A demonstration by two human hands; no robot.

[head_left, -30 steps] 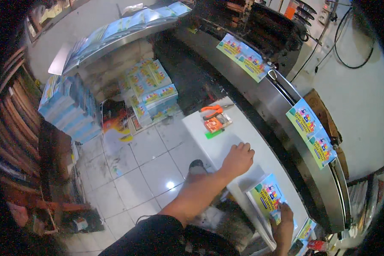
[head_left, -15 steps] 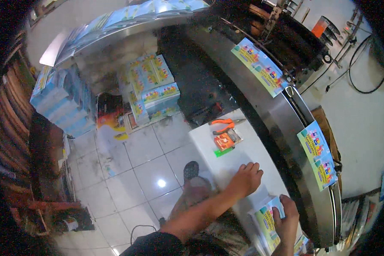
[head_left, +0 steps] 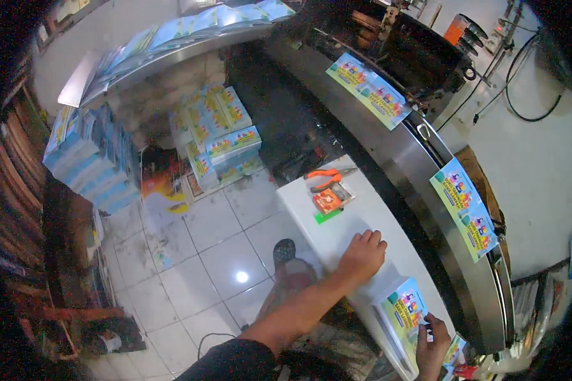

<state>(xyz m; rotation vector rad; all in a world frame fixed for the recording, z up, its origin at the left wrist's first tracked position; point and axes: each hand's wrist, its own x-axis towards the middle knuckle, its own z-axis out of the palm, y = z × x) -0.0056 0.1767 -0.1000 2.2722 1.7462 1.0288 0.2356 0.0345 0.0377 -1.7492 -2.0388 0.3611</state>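
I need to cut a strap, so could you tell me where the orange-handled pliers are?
In the head view, the orange-handled pliers lie at the far end of the white table, just beyond the small orange box, ahead of the left hand.

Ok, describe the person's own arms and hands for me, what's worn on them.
Both hands are bare: no gloves, rings or watch visible on the left hand or right hand. The left forearm is bare up to a dark, black-looking sleeve near the elbow. The right arm is mostly out of frame.
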